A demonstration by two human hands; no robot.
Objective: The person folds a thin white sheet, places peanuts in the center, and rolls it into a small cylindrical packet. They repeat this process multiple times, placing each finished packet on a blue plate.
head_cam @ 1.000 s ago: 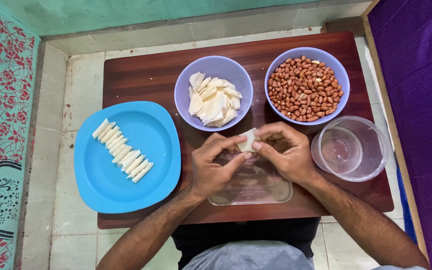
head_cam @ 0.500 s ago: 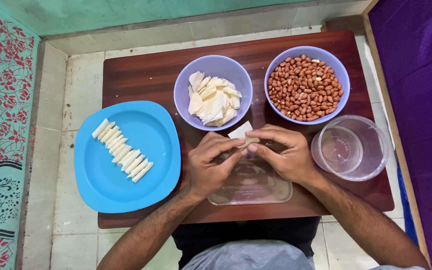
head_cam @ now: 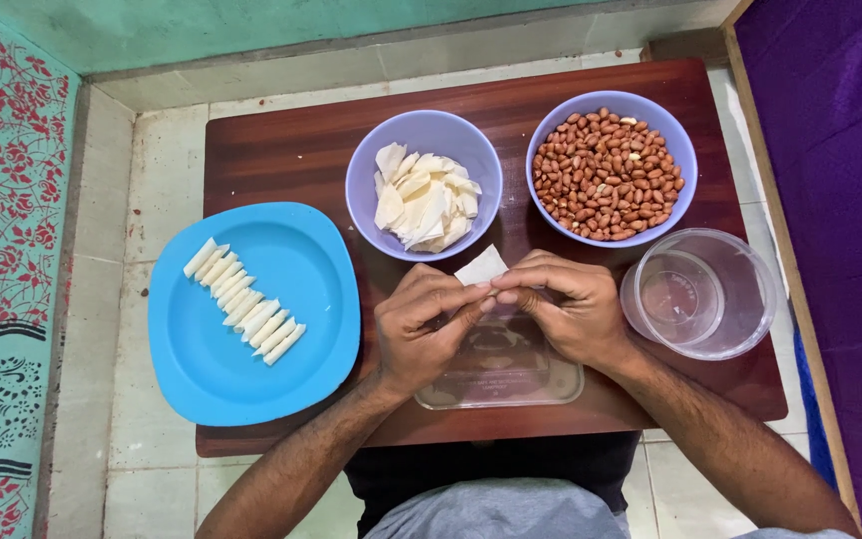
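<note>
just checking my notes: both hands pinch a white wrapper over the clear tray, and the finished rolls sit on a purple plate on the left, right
Not quite. The head view shows the rolls on a blue plate, not purple. Both the left hand and right hand do pinch the white wrapper over the clear tray.

Seen from above at the bottom of the frame, the person has bare forearms with no sleeves, watch or rings on the left hand (head_cam: 429, 329) or right hand (head_cam: 571, 314), a black top and grey trousers.

Bright, even, diffuse light, no hard shadows. Soft sheen on dark tabletop (head_cam: 281, 140), mild glare on clear plastic tub (head_cam: 702, 294). Frame sharp overall, no motion blur; slight wide-angle bending at edges.
</note>
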